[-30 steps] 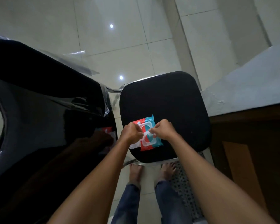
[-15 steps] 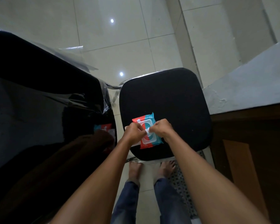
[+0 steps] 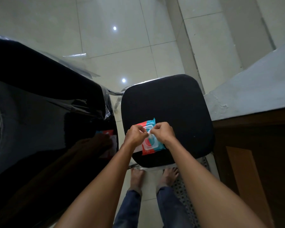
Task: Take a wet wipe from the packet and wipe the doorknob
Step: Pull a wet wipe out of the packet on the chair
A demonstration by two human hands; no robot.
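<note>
A red and blue wet wipe packet [image 3: 153, 146] lies on the near part of a black stool seat [image 3: 171, 102]. Its white lid flap [image 3: 137, 149] hangs open toward the left. My left hand [image 3: 135, 135] and my right hand [image 3: 163, 132] hover over the packet's opening, fingertips nearly touching. Both pinch a small white bit of wet wipe [image 3: 149, 135] that sticks up from the opening. No doorknob is in view.
A glossy black plastic-wrapped object [image 3: 39, 120] fills the left side and reflects the packet. A grey ledge [image 3: 253, 86] above a brown wooden cabinet [image 3: 257, 162] stands on the right. My bare feet [image 3: 137, 176] rest on the pale tiled floor [image 3: 122, 46] below the stool.
Both hands have closed in over the packet's opening and lifted slightly. A white bit of wipe now shows between the fingertips.
</note>
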